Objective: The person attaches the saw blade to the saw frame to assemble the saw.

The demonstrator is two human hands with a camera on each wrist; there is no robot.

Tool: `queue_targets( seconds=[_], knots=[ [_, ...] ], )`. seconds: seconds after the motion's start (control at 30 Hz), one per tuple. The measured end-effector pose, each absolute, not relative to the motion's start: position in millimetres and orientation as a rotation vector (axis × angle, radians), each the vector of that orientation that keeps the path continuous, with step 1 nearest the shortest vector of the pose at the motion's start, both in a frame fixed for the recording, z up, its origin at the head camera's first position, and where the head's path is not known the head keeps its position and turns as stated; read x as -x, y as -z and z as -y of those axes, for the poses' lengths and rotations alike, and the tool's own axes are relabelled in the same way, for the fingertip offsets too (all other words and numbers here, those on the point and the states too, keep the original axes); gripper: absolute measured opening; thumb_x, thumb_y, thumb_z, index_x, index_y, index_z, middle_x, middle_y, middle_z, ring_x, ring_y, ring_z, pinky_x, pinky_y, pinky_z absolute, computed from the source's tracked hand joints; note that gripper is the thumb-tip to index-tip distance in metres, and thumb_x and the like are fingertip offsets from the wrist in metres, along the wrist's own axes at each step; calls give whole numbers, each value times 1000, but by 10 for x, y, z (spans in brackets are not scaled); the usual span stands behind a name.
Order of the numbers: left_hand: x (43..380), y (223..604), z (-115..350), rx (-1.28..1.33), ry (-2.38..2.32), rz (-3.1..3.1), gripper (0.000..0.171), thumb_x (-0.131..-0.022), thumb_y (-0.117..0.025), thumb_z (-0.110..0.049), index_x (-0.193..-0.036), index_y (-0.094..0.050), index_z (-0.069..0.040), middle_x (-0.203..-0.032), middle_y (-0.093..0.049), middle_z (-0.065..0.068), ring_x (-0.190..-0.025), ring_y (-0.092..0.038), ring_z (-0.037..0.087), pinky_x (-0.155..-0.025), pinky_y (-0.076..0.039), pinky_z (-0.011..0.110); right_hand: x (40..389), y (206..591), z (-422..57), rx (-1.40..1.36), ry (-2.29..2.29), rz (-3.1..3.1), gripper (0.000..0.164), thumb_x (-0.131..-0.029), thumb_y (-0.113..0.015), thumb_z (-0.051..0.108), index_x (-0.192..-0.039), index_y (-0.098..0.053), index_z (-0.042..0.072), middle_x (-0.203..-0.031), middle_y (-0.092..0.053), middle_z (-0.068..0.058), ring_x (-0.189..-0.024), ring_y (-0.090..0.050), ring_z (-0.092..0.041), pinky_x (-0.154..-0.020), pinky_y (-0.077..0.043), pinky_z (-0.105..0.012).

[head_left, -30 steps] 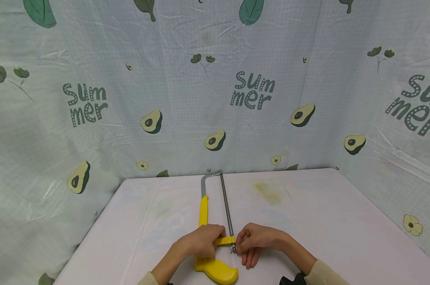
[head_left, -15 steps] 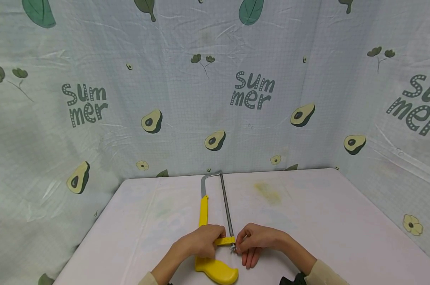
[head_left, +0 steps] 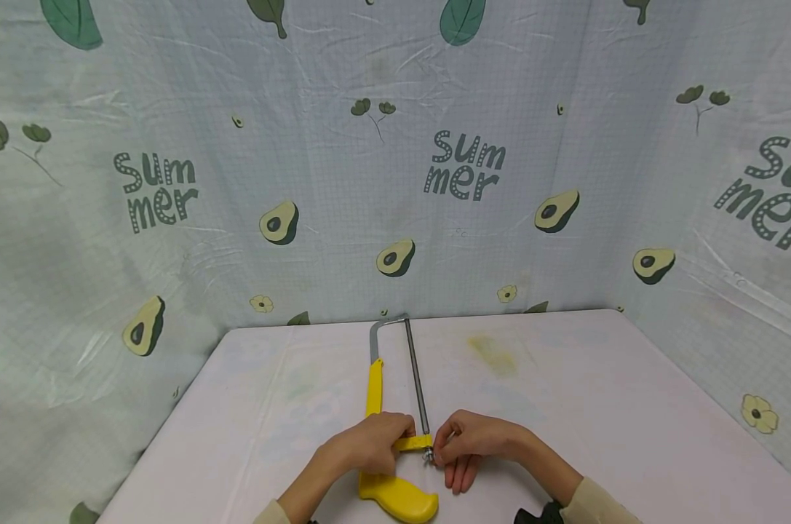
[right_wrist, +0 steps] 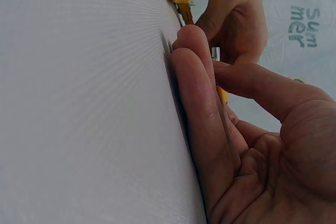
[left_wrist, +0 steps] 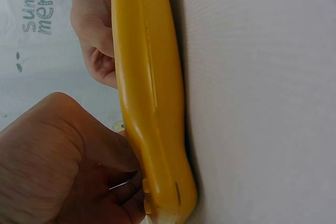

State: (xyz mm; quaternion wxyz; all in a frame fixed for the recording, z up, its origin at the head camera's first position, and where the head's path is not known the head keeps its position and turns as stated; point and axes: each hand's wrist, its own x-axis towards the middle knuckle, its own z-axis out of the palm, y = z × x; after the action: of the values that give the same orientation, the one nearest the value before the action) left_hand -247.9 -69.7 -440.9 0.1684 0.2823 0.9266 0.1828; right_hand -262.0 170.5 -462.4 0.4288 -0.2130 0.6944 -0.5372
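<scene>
A hacksaw (head_left: 403, 498) with a yellow handle and grey front bow lies on the table, its blade (head_left: 417, 375) running away from me on the right side. My left hand (head_left: 372, 442) grips the yellow frame just ahead of the handle. At the blade's near end, below the yellow crosspiece (head_left: 413, 442), sits a small metal wing nut (head_left: 428, 455). Thumb and index finger of my right hand (head_left: 477, 440) pinch at this wing nut, mostly hiding it in the right wrist view. The other right fingers (right_wrist: 202, 108) lie extended along the tabletop.
The table (head_left: 565, 386) has a pale cover with a yellowish stain (head_left: 492, 354) beyond my right hand. Printed sheeting (head_left: 343, 167) hangs behind it and along both sides. The saw's front bow (head_left: 374, 338) reaches close to the table's back edge.
</scene>
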Motion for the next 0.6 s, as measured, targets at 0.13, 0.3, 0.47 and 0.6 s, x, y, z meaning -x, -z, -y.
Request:
queue_targets(
  seconds=[0.13,0.3,0.47,0.6],
  knots=[
    [2486,4414,696,-803,-521,-2636,41,-74,-74,4,-102,-61,-22,-85,-55,-11,-78,-50,5,-74,-44,21,2622,4622,-1710,532,1343,-1732,20,-94,-67,17,-104,-69,0,-74,-74,-7,-60,-73,-12,-56,-58,-25],
    [2490,4411,692,-814,-509,-2644,41,-74,-74,3,-103,-61,-22,-85,-55,-11,-77,-50,5,-74,-44,21,2631,4621,-1712,528,1340,-1732,20,-94,-67,17,-104,-70,0,-74,-74,-7,-60,-73,-12,-56,-58,-25],
    [2478,4392,693,-817,-505,-2649,40,-74,-74,3,-103,-61,-23,-85,-55,-11,-77,-50,5,-75,-44,21,2642,4624,-1711,525,1340,-1733,20,-94,-67,18,-103,-69,1,-74,-74,-8,-60,-73,-12,-56,-58,-25],
    [2482,4393,703,-826,-515,-2641,39,-75,-73,3,-102,-60,-22,-85,-55,-11,-77,-50,6,-74,-44,21,2648,4625,-1710,521,1335,-1736,19,-94,-67,18,-103,-69,1,-74,-74,-8,-60,-73,-13,-55,-58,-25]
  ],
)
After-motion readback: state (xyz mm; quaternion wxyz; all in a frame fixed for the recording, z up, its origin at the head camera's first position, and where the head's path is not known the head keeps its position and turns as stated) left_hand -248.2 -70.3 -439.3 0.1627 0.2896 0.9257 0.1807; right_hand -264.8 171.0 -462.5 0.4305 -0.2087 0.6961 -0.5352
